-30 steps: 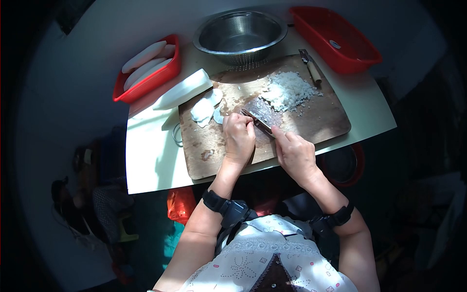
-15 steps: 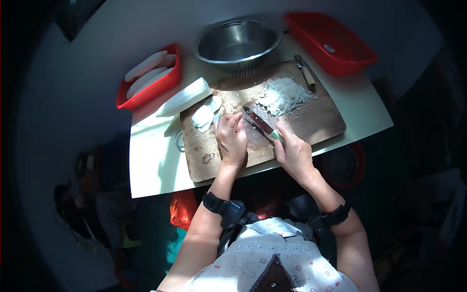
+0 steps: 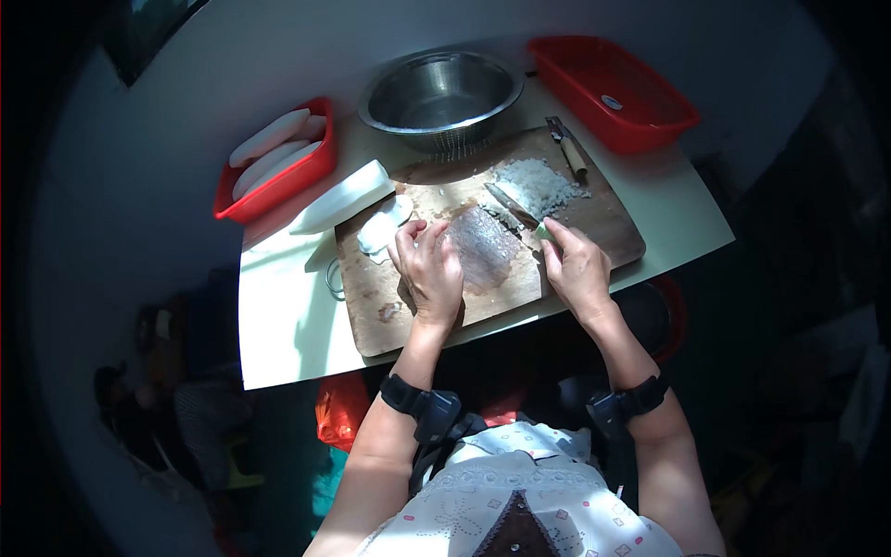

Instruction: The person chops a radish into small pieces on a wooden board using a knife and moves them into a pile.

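Note:
My right hand [image 3: 578, 265] grips a knife [image 3: 514, 206] by its light green handle, the blade pointing up and left beside a pile of chopped white pieces [image 3: 535, 186]. Curled over the wooden cutting board [image 3: 599, 218], my left hand [image 3: 430, 271] has its fingertips near some white slices [image 3: 382, 226]; whether anything is under those fingers is hidden. A dark, wet-looking patch [image 3: 483, 249] shows on the board between my hands. A long peeled white vegetable [image 3: 343, 197] lies across the board's upper left edge.
Behind the board stands a steel colander [image 3: 441, 97]. At the left a red basket [image 3: 329, 153] holds several white vegetables, and a red tray [image 3: 617, 88] sits back right. A peeler [image 3: 569, 150] lies on the board's right. A person [image 3: 158, 418] is at the lower left.
My right hand and the knife have moved away from my left hand, towards the chopped pile. The blade is now beside the pile, and more of the dark patch shows. The camera view has shifted slightly.

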Demonstrator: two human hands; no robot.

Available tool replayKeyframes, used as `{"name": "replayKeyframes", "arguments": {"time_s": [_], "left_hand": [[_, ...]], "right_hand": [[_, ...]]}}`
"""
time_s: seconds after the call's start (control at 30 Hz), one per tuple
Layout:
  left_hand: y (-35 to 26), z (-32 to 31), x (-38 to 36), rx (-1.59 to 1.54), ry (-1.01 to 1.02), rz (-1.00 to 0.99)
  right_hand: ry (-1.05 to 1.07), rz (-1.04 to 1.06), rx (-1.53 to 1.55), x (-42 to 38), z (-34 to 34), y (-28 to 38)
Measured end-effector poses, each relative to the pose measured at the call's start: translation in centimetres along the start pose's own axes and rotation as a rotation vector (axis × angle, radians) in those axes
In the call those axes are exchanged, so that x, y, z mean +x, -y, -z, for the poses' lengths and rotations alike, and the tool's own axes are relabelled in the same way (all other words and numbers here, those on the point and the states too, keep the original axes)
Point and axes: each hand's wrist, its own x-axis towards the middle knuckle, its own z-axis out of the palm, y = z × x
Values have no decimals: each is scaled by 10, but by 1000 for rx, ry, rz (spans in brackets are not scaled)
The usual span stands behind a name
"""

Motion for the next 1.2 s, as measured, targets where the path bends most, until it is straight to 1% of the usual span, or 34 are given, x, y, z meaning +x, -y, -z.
{"name": "replayKeyframes", "arguments": {"time_s": [0.1, 0.13, 0.17, 0.23, 0.27, 0.37, 0.4, 0.5, 0.53, 0.63, 0.67, 0.77, 0.8, 0.9, 0.93, 0.97, 1.03, 1.13, 1.17, 1.2], "left_hand": [[11, 7, 2, 111, 185, 22], [14, 16, 7, 178, 279, 68], [20, 22, 15, 194, 329, 94], [22, 32, 29, 152, 374, -4], [17, 28, 33, 53, 433, 74], [-3, 4, 40, 16, 543, -47], [-6, -7, 42, -43, 505, -61], [-17, -26, 46, 81, 415, -160], [-21, -31, 44, 100, 426, -141], [-19, -43, 38, 191, 418, -175], [-15, -48, 34, 224, 382, -212], [-16, -49, 32, 207, 422, -153], [-16, -47, 31, 203, 399, -180], [-14, -52, 33, 242, 506, -40], [-12, -53, 33, 254, 482, -84], [-9, -54, 33, 234, 484, -76], [-2, -54, 37, 193, 488, -58], [3, -40, 44, 107, 550, 17], [6, -35, 44, 86, 543, -33], [9, -30, 42, 65, 535, -81]], "right_hand": [[-53, 17, 75, 1, -3, -3], [41, -12, 46, 0, 0, -2], [61, -12, 53, 0, 0, -2], [100, -18, 67, -2, 0, -1], [76, -15, 80, -2, -2, -2], [-16, -27, 168, -1, -13, -9], [-86, -20, 215, 0, -17, -13], [-68, -157, 240, 0, -16, -19], [-40, -162, 263, 1, -11, -16], [-50, -129, 270, 0, -13, -19], [-62, -115, 262, 0, -13, -19], [-63, -112, 256, -2, -13, -18], [-66, -106, 260, -3, -14, -19], [-77, -87, 261, -2, -16, -21], [-80, -83, 257, -3, -16, -21], [-80, -77, 252, -3, -16, -20], [-71, -83, 240, -4, -15, -20], [-83, -54, 233, -3, -14, -19], [-91, -39, 235, -3, -14, -19], [-53, 0, 214, -5, -13, -19]]}}
